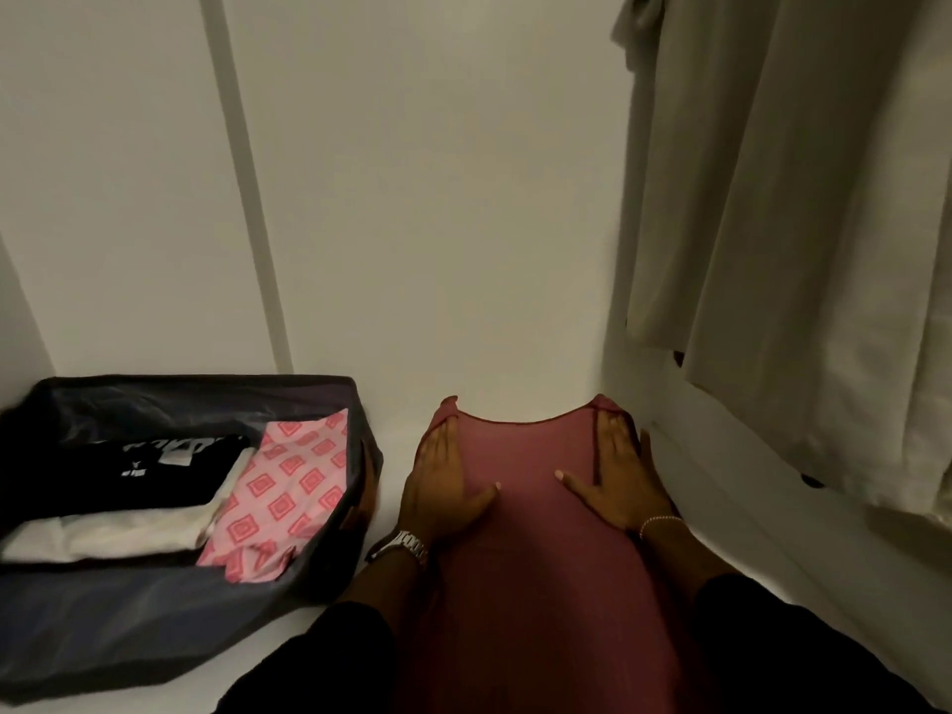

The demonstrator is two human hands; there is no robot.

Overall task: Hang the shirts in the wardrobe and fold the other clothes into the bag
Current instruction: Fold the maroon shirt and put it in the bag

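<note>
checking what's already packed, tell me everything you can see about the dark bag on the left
The dark bag is a soft, open-topped fabric case with low navy-grey walls, lying on the white surface left of the left hand. Inside lie a folded black garment with white print, a folded white garment in front of it, and a pink patterned garment along its right side. Its near wall sags outward. Neither hand touches it.

black sleeves (329, 657), silver watch (407, 543), beaded bracelet (659, 523)
</note>
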